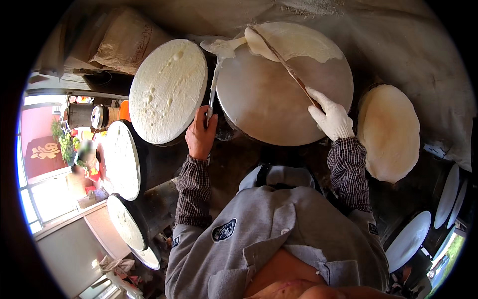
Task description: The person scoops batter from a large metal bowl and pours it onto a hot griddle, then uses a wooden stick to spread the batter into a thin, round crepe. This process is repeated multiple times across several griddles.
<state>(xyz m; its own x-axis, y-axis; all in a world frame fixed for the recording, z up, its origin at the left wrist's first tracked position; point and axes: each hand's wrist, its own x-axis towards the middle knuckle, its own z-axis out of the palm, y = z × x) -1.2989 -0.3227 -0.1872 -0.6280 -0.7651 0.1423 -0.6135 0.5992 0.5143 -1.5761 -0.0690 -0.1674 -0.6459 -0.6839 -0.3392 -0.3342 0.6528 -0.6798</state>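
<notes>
My left hand (200,132), bare, grips the handle of a metal ladle (212,95). The ladle's batter-coated head lies at the far left rim of a round flat griddle (261,108). My right hand (330,114), in a white knitted glove, holds a long thin stick-like spreader (287,67) slanting across that griddle. Pale batter (310,43) covers the griddle's far part, and the spreader's far end lies in it. A strip of batter joins it to the ladle head. The near part of the plate is bare.
Left stands a round vessel of bubbly batter (164,108), with similar white-topped ones beyond. A thin flatbread (388,130) covers a round surface to the right. More pale discs (409,239) are at lower right. A sack (127,41) bears writing. Blurred people (86,160) are outside, left.
</notes>
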